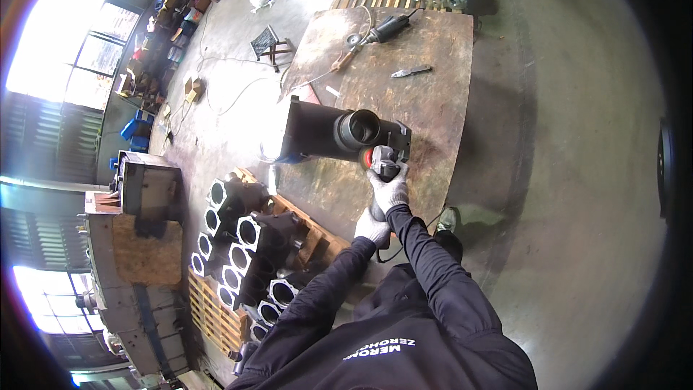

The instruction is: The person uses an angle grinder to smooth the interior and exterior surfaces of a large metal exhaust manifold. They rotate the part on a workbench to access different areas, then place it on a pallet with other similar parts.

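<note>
Both my gloved hands are closed around an angle grinder [385, 165]. My right hand [390, 190] grips it near its head. My left hand [372, 228] wraps the rear of its body, closer to me. A red disc [367, 158] on the grinder is right against a black metal casting [317, 130], beside the casting's round raised neck [361, 128]. Whether the disc touches the surface I cannot tell. The casting lies on its side on a worn brown table [433, 115]. Part of the grinder is hidden under my fingers.
At the table's far end lie a second power tool [390, 29] with its cord and a small hand tool [411, 71]. Several similar black castings [249, 231] stand on wooden pallets [216, 310] to my left. A folding stool [270, 45] stands beyond. Cables cross the floor.
</note>
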`<state>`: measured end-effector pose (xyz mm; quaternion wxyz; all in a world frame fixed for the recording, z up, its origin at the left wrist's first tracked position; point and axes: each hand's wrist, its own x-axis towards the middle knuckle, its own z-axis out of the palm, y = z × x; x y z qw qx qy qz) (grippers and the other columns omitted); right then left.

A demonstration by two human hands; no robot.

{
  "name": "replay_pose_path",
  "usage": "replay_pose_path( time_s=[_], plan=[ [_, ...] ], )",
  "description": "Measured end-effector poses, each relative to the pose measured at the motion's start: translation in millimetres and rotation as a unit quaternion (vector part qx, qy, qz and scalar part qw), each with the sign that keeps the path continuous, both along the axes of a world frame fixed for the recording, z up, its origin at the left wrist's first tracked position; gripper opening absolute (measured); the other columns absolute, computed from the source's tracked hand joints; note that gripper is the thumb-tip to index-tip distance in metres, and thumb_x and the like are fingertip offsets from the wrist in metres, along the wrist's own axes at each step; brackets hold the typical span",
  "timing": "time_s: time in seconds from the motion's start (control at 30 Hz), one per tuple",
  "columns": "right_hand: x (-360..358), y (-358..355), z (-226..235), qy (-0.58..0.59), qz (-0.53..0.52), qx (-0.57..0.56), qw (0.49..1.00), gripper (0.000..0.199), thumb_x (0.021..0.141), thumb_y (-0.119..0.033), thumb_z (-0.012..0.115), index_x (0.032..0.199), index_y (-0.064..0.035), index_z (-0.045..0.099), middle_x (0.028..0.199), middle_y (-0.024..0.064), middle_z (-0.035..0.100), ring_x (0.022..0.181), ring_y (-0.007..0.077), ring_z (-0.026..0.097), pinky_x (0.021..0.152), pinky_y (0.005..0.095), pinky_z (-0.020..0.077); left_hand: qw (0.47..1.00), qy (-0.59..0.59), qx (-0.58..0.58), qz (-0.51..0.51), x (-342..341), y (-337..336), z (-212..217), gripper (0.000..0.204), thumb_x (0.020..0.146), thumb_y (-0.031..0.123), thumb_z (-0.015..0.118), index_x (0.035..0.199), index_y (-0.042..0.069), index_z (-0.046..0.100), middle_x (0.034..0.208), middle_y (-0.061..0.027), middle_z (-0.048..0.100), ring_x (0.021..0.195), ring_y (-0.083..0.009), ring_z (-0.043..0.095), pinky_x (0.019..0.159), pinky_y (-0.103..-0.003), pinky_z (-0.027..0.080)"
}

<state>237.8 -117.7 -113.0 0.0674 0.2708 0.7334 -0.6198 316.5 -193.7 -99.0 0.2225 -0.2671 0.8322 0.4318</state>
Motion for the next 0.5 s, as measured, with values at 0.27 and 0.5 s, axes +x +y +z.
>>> replay_pose_path(
  time_s=[0.27, 0.5],
  plan=[
    [11, 13, -1, 0.045, -0.059, 0.021, 0.997, 0.079, 0.07, -0.048, 0.087, 0.127, -0.0163, 0.043, 0.107, 0.022, 0.07, 0.096, 0.044, 0.069, 0.081, 0.0519, 0.0534, 0.995, 0.022, -0.033, -0.088, 9, 6, 11, 0.084, 0.071, 0.053, 0.078, 0.126, -0.004, 0.053, 0.119, -0.0297, 0.066, 0.114, -0.0402, 0.064, 0.097, -0.043, 0.05],
    [-3, -6, -15, 0.018, -0.016, 0.002, 1.0, 0.083, 0.073, -0.048, 0.085, 0.133, -0.0171, 0.037, 0.112, 0.0256, 0.068, 0.1, 0.0457, 0.068, 0.085, 0.0522, 0.0525, 0.998, -0.008, -0.033, -0.053, -5, -6, 1, 0.075, 0.073, 0.047, 0.08, 0.122, -0.003, 0.057, 0.113, -0.0228, 0.07, 0.108, -0.0312, 0.068, 0.091, -0.039, 0.052]
  ],
)
